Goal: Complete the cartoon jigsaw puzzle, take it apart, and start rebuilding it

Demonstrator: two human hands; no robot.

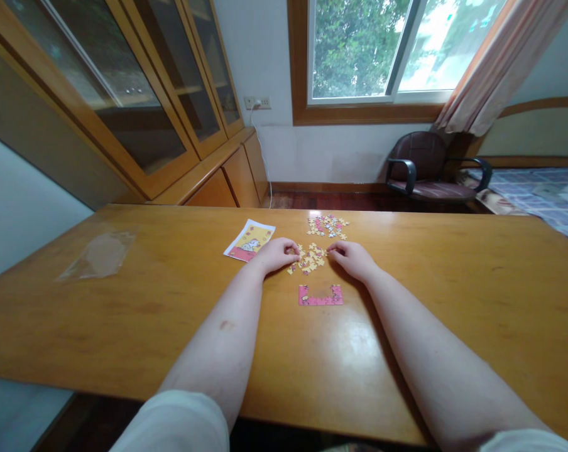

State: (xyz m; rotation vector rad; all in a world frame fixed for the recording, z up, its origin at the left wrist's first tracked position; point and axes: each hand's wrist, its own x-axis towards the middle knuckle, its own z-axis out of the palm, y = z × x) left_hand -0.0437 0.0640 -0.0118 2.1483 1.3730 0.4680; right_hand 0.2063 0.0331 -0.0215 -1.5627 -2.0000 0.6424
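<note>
A small pile of mostly yellow jigsaw pieces (313,256) lies on the table between my two hands. My left hand (277,253) is at the pile's left edge, its fingers curled and pressed together at the pieces. On the opposite edge is my right hand (354,258), with thumb and fingertips pinched close to the pieces. Whatever either pinch holds is too small to make out. Nearer to me lies a joined pink puzzle section (320,301), U-shaped and open at its far side. A picture sheet (249,241), yellow and pink with a white figure, lies beyond my left wrist, partly covered by it.
A second group of loose jigsaw pieces (328,226) lies near the far edge of the wooden table (171,326). At the left rests a clear plastic bag (98,254). Beyond the table stand a glass-door cabinet (203,150) and a dark armchair (420,166).
</note>
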